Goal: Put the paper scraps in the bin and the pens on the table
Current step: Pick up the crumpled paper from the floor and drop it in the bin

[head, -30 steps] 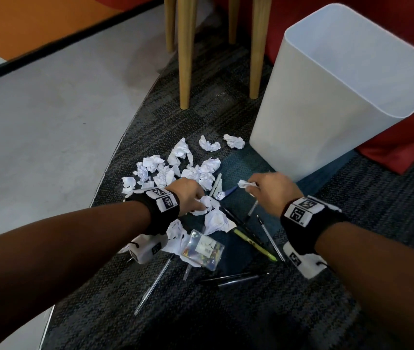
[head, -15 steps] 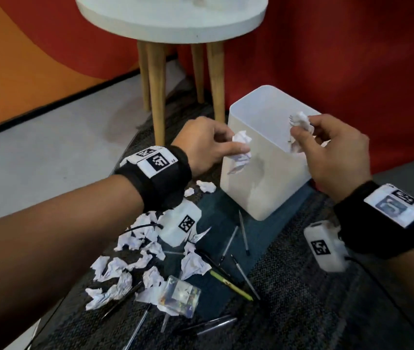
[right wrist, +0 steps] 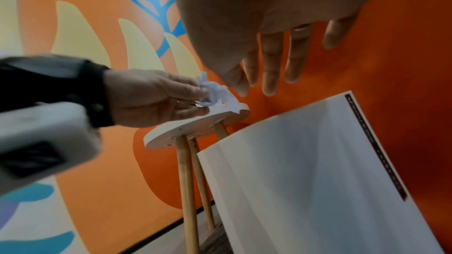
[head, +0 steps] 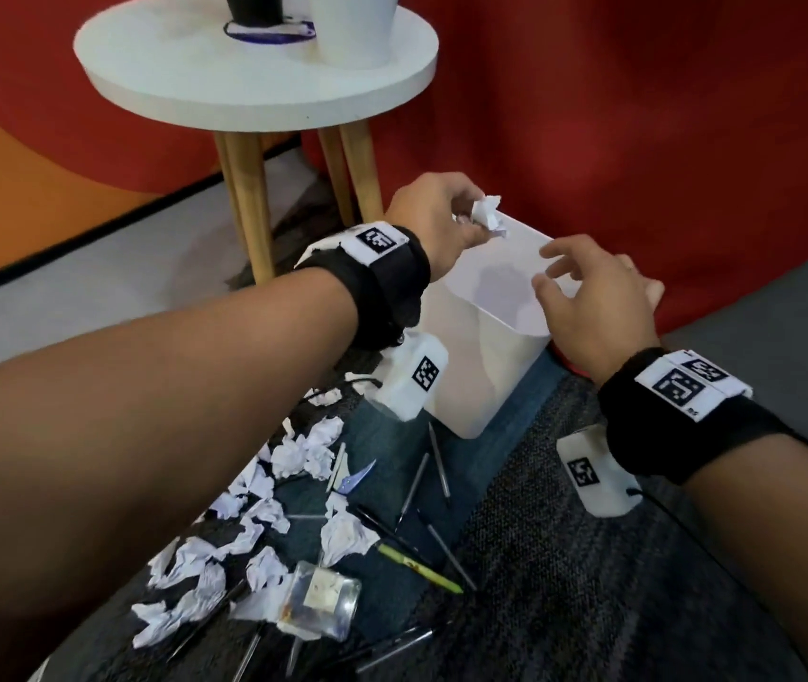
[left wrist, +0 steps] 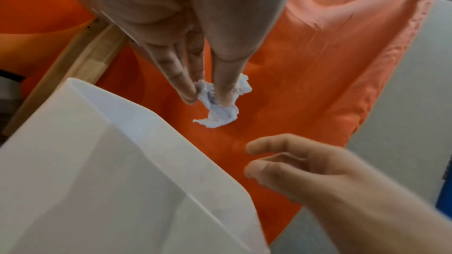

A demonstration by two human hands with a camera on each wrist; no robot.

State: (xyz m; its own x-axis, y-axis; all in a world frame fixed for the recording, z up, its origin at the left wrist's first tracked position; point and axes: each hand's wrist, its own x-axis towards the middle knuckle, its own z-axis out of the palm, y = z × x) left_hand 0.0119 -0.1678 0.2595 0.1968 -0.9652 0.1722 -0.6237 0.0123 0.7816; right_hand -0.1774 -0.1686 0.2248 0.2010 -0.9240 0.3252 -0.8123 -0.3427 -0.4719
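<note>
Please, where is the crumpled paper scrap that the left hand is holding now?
In the head view, the paper scrap is pinched by the left hand above the far-left corner of the white bin, left of the open right hand.

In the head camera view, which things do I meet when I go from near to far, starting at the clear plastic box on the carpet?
clear plastic box → yellow-green pen → white bin → crumpled paper scrap pinched by the left hand → round white table

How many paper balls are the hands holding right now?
1. The left hand pinches one paper ball near the far corner of the white bin. The right hand is open and empty by the bin. More lie on the carpet.
</note>
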